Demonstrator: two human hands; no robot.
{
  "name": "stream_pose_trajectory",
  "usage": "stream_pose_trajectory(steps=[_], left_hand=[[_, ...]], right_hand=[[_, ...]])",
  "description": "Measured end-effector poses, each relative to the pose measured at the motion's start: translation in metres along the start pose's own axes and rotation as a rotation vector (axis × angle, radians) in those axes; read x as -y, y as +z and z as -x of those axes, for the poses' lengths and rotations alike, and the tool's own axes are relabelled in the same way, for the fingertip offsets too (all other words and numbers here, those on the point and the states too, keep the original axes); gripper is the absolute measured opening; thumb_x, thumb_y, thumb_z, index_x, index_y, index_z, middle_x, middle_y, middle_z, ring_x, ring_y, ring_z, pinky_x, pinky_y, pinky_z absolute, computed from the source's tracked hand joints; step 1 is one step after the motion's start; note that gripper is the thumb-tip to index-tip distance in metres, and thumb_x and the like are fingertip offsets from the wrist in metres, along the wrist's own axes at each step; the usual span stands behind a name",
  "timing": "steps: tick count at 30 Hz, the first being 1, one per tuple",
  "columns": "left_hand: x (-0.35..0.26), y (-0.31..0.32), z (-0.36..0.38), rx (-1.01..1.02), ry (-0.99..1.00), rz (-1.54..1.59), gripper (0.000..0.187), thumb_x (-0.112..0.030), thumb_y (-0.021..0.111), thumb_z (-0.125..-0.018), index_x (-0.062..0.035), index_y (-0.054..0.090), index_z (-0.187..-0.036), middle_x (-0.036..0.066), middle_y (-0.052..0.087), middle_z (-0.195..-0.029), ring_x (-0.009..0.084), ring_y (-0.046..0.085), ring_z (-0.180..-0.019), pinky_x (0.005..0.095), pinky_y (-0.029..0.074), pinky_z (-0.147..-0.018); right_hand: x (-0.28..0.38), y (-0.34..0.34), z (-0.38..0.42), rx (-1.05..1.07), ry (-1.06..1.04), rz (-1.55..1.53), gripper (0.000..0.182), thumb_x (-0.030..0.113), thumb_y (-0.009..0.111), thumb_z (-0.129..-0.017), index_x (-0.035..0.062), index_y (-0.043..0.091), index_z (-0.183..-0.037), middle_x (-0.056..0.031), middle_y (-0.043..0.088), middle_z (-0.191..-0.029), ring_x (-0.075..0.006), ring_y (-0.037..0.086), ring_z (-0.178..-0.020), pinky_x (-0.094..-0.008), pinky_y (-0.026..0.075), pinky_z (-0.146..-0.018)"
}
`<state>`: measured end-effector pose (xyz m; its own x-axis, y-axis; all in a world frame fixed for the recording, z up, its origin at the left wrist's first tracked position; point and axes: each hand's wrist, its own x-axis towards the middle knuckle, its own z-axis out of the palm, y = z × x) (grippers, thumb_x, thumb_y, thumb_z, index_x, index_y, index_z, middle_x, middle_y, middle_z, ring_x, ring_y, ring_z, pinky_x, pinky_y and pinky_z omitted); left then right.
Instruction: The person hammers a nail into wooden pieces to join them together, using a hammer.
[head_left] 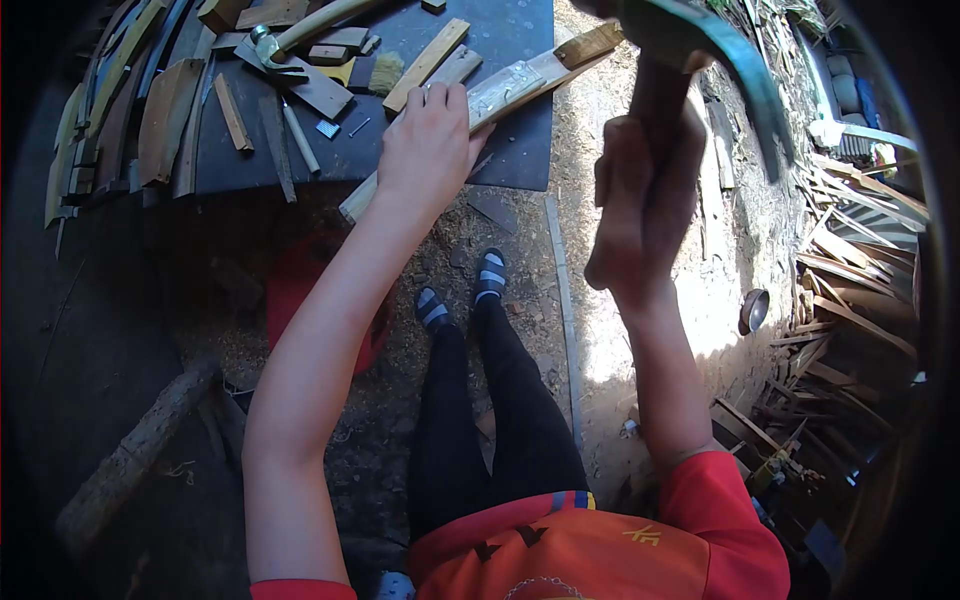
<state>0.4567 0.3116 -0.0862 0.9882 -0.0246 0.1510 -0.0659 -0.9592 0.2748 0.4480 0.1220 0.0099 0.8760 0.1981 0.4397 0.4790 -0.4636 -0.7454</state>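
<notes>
My left hand (pixel 430 140) grips a long wooden strip (pixel 550 68) that lies slanted across the table's front edge. A light metal-looking plate (pixel 508 90) sits on the strip just beyond my fingers. To the right, my right hand (pixel 645 200) is wrapped around the handle of a claw hammer (pixel 745 70), raised high and close to the camera; part of its head is cut off by the top edge. Beside my left hand, a shorter wood piece (pixel 430 62) rests on the table.
The dark table (pixel 535 150) carries a second hammer (pixel 272 48), a paintbrush (pixel 382 74), a nail (pixel 359 127), a white stick-like tool (pixel 300 136) and several wood offcuts. Below are a red stool-like object (pixel 285 295) and a log (pixel 140 450). Split wood (pixel 860 260) is piled at right.
</notes>
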Motion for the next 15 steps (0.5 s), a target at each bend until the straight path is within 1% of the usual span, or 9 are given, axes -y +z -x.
stream_pose_trajectory(steps=[2, 3, 4, 5, 7, 10, 12, 14, 15], left_hand=[[-0.003, -0.002, -0.001, 0.003, -0.006, -0.004, 0.047, -0.042, 0.073, -0.098, -0.0019, 0.059, -0.117, 0.013, 0.065, -0.114, 0.0298, 0.065, -0.113, 0.0396, 0.064, -0.083], [-0.002, -0.003, 0.000, 0.008, -0.013, -0.010, 0.045, -0.041, 0.074, -0.097, -0.0022, 0.060, -0.117, 0.012, 0.064, -0.113, 0.0280, 0.064, -0.113, 0.0370, 0.063, -0.085], [-0.004, -0.003, 0.005, 0.021, -0.013, -0.013, 0.045, -0.041, 0.074, -0.097, -0.0023, 0.060, -0.117, 0.012, 0.064, -0.113, 0.0280, 0.064, -0.113, 0.0371, 0.063, -0.085], [-0.005, -0.003, 0.005, 0.027, -0.009, -0.017, 0.046, -0.041, 0.074, -0.097, -0.0024, 0.060, -0.117, 0.012, 0.064, -0.113, 0.0280, 0.064, -0.113, 0.0372, 0.063, -0.085], [-0.004, -0.003, -0.001, 0.011, -0.016, -0.015, 0.046, -0.041, 0.075, -0.097, -0.0025, 0.060, -0.117, 0.012, 0.064, -0.114, 0.0279, 0.064, -0.113, 0.0374, 0.063, -0.085], [-0.003, -0.002, 0.001, 0.013, -0.022, -0.013, 0.045, -0.040, 0.075, -0.096, -0.0027, 0.060, -0.117, 0.012, 0.064, -0.113, 0.0281, 0.064, -0.113, 0.0376, 0.063, -0.085], [-0.003, -0.002, 0.001, 0.016, -0.020, -0.026, 0.045, -0.040, 0.076, -0.096, -0.0028, 0.060, -0.116, 0.012, 0.064, -0.113, 0.0283, 0.064, -0.113, 0.0378, 0.063, -0.084], [-0.004, -0.002, 0.001, -0.005, -0.009, -0.016, 0.044, -0.040, 0.075, -0.096, -0.0030, 0.060, -0.115, 0.012, 0.064, -0.113, 0.0284, 0.064, -0.112, 0.0379, 0.063, -0.083], [-0.003, -0.002, 0.001, -0.017, -0.006, -0.012, 0.044, -0.041, 0.075, -0.097, -0.0031, 0.060, -0.115, 0.012, 0.064, -0.112, 0.0285, 0.064, -0.112, 0.0379, 0.063, -0.083]], right_hand=[[-0.020, 0.009, 0.009, 0.197, 0.019, 0.248, 0.037, 0.024, 0.051, -0.113, 0.0090, 0.045, -0.146, -0.0150, 0.067, -0.086, -0.0272, 0.067, -0.070, -0.0425, 0.051, -0.064], [-0.021, 0.010, 0.011, 0.361, 0.138, 0.392, 0.037, 0.025, 0.051, -0.113, 0.0103, 0.046, -0.147, -0.0194, 0.069, -0.088, -0.0351, 0.070, -0.075, -0.0475, 0.052, -0.068], [-0.019, 0.004, 0.012, 0.361, 0.176, 0.332, 0.039, 0.028, 0.053, -0.112, 0.0103, 0.047, -0.146, -0.0244, 0.070, -0.090, -0.0429, 0.071, -0.081, -0.0501, 0.052, -0.071], [-0.004, -0.004, 0.009, 0.339, 0.205, 0.309, 0.037, 0.028, 0.051, -0.113, 0.0108, 0.049, -0.146, -0.0221, 0.071, -0.093, -0.0395, 0.072, -0.081, -0.0496, 0.052, -0.071], [0.019, -0.014, 0.000, 0.147, 0.046, 0.182, 0.036, 0.028, 0.050, -0.114, 0.0091, 0.051, -0.145, -0.0132, 0.069, -0.091, -0.0264, 0.069, -0.073, -0.0422, 0.051, -0.066], [0.034, -0.017, -0.015, -0.017, 0.049, -0.105, 0.031, 0.021, 0.050, -0.113, 0.0037, 0.047, -0.138, 0.0002, 0.057, -0.085, -0.0052, 0.047, -0.060, -0.0205, 0.039, -0.052], [0.007, -0.008, -0.007, -0.024, -0.022, -0.016, 0.033, 0.023, 0.051, -0.113, 0.0048, 0.046, -0.140, -0.0049, 0.060, -0.083, -0.0116, 0.054, -0.062, -0.0292, 0.044, -0.055], [-0.016, 0.004, 0.006, 0.207, 0.035, 0.237, 0.035, 0.026, 0.051, -0.113, 0.0060, 0.046, -0.142, -0.0101, 0.062, -0.081, -0.0181, 0.061, -0.064, -0.0379, 0.049, -0.058], [-0.017, 0.004, 0.006, 0.407, 0.088, 0.420, 0.037, 0.029, 0.051, -0.113, 0.0067, 0.046, -0.143, -0.0130, 0.063, -0.079, -0.0224, 0.064, -0.066, -0.0424, 0.050, -0.061]])
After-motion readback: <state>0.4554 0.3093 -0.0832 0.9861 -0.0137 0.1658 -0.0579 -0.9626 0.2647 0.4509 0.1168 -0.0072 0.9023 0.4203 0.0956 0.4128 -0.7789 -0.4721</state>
